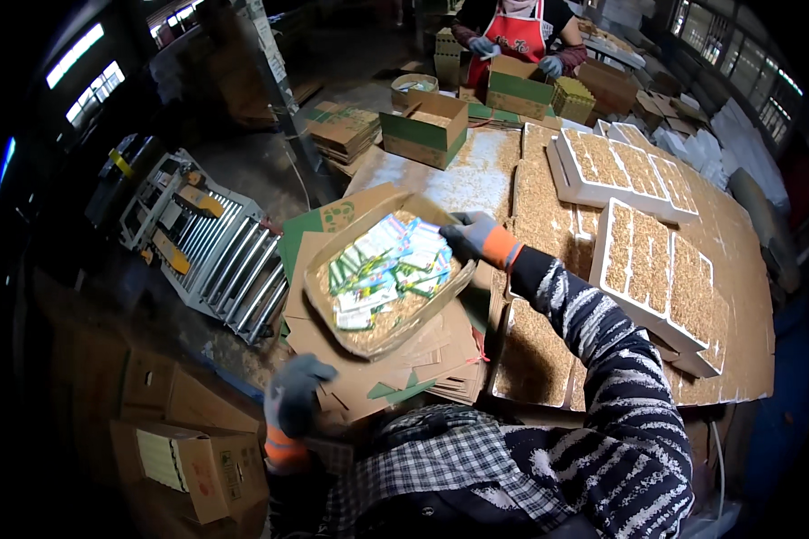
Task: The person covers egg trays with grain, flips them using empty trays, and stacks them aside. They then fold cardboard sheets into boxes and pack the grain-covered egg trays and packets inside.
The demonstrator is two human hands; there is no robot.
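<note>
My right hand [478, 237], in a grey glove with an orange cuff, grips the right rim of a shallow cardboard tray [391, 347]. Small printed packets [384, 259], green, white and blue, lie in it on light brown grain-like material. The tray is over a stack of flattened cardboard cartons [431, 357]. My left hand [300, 391], gloved alike, hangs near the stack's lower left edge, apart from the tray; it is blurred and shows nothing held. To the right, white foam trays [647, 269] filled with the same loose material are partly stacked on the table.
A co-worker in a red apron [509, 37] handles an open carton [519, 87] at the far side. Another open green and brown carton [425, 138] stands at the table's far left. A roller conveyor [236, 269] is at the left; an open box [205, 471] sits lower left.
</note>
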